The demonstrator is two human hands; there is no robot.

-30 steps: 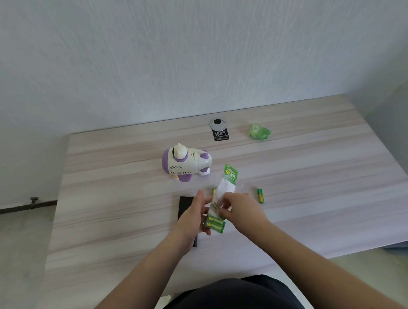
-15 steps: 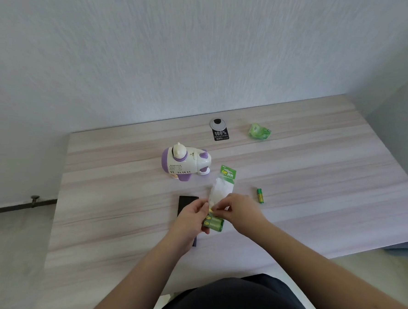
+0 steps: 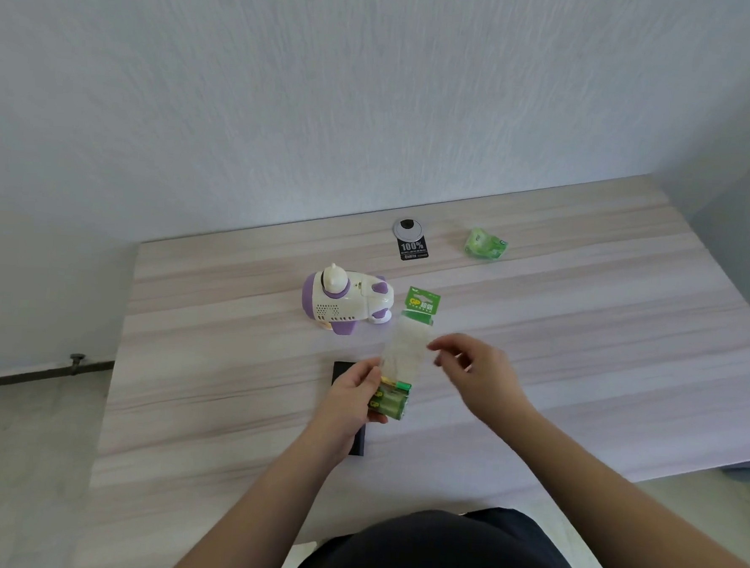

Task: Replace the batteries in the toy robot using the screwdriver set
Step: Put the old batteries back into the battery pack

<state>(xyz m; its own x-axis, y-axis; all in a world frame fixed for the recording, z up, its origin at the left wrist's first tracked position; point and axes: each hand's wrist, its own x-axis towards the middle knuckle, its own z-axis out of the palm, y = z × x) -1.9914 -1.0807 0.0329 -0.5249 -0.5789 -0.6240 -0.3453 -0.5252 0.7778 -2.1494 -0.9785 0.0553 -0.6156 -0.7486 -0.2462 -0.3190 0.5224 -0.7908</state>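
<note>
The left hand (image 3: 349,396) hides most of the black case (image 3: 345,372); the right hand (image 3: 473,369) is motion-blurred.

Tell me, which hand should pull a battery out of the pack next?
The right hand, probably. The left hand already grips the battery pack by its lower end, where the green batteries sit. The right hand is open, blurred, beside the pack and looks free to pick one out.
</note>
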